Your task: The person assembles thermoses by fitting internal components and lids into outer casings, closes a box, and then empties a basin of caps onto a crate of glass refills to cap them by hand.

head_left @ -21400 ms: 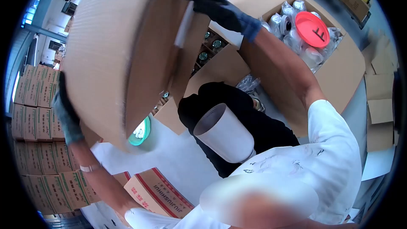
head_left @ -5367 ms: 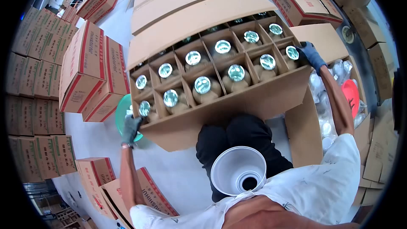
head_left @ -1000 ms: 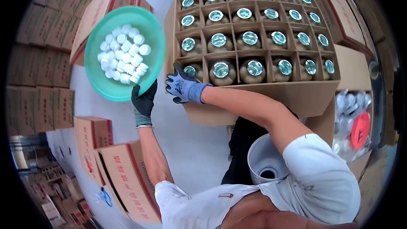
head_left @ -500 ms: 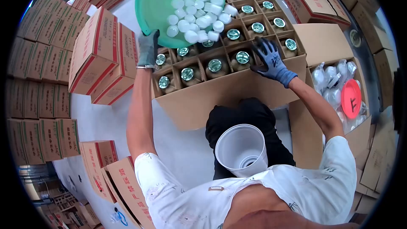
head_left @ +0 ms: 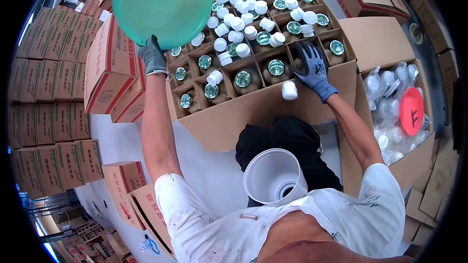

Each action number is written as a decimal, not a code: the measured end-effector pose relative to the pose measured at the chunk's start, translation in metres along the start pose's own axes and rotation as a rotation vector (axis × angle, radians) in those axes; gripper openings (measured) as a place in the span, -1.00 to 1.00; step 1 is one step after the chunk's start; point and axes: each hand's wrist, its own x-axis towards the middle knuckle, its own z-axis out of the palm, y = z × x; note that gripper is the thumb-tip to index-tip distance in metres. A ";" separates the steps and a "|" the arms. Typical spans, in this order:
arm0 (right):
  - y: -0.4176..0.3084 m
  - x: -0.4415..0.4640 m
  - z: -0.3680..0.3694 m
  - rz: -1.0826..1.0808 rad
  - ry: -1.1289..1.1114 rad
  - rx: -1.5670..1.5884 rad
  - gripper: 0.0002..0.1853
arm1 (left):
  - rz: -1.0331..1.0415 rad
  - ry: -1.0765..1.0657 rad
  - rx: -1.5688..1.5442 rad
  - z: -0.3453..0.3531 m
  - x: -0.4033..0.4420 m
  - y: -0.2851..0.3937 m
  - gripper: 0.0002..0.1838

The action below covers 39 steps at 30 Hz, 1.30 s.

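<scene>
My gloved left hand grips the lower edge of a green basin, whose visible inside holds no caps. White caps lie scattered over the bottles and dividers of an open carton. Bottles with shiny green-silver tops stand in its compartments. One white cap is outside the carton's near edge, seemingly in mid-air. My gloved right hand rests over the near right compartments with fingers spread; its fingertips partly cover a bottle there.
A white tub sits at my lap. To the right, a carton holds plastic-wrapped items and a red lid. Red-striped cartons stand at the left, beside stacked brown boxes. More cartons are at the lower left.
The green basin has moved left, away from the carton, and its caps now lie spread over the bottles. My right hand has stayed near the carton's right front. One cap has come off the front edge.
</scene>
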 end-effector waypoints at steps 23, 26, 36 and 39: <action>0.086 -0.249 0.032 1.336 0.200 1.373 -0.55 | 0.657 -0.511 0.959 -0.046 -0.172 -0.131 -0.46; 0.139 -0.313 0.017 1.413 -0.118 0.944 -0.61 | 0.666 -0.467 1.012 -0.037 -0.159 -0.129 -0.53; 0.183 -0.488 0.193 1.893 -0.357 1.169 -0.61 | 0.197 -0.175 0.610 -0.071 -0.151 -0.120 -0.62; 0.181 -0.440 0.185 1.233 -0.363 0.378 -0.32 | 0.055 -0.065 0.380 -0.076 -0.156 -0.093 -0.54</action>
